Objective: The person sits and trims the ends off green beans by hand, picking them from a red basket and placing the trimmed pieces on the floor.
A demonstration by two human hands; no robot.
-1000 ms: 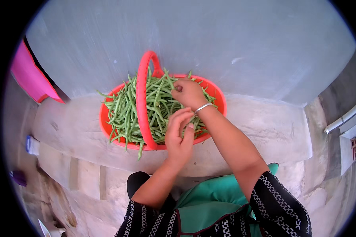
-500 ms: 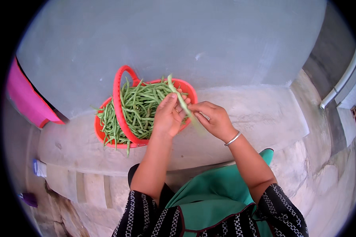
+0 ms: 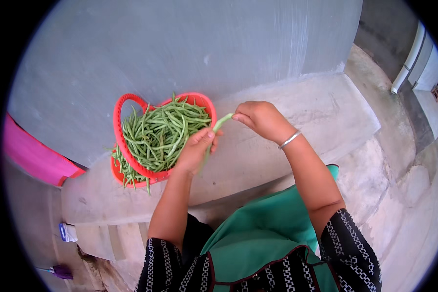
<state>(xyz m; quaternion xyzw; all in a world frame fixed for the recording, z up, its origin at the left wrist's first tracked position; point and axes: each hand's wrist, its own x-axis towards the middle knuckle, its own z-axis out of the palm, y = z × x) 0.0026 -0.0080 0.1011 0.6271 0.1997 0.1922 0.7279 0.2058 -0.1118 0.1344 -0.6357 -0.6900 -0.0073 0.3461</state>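
We are holding one long, pale green bean pod (image 3: 223, 121) between our bare hands, just right of the oval, orange-red plastic basket (image 3: 211, 105). The fingers of our left hand (image 3: 194, 152) are curling around its middle, while those of our right hand (image 3: 265, 119) are pinching its far tip, thumb pressed in with no gap showing. The near end is blurring below the left hand, so we cannot tell its shape. We are judging that a hard sideways pull could be breaking the pod lower than the pinched tip, and that a loose left grip could be dropping it onto the pale grey concrete ledge (image 3: 287, 109). The heaped, slender green beans (image 3: 160, 141) are overhanging the basket's near left rim, so a knock could be spilling some.
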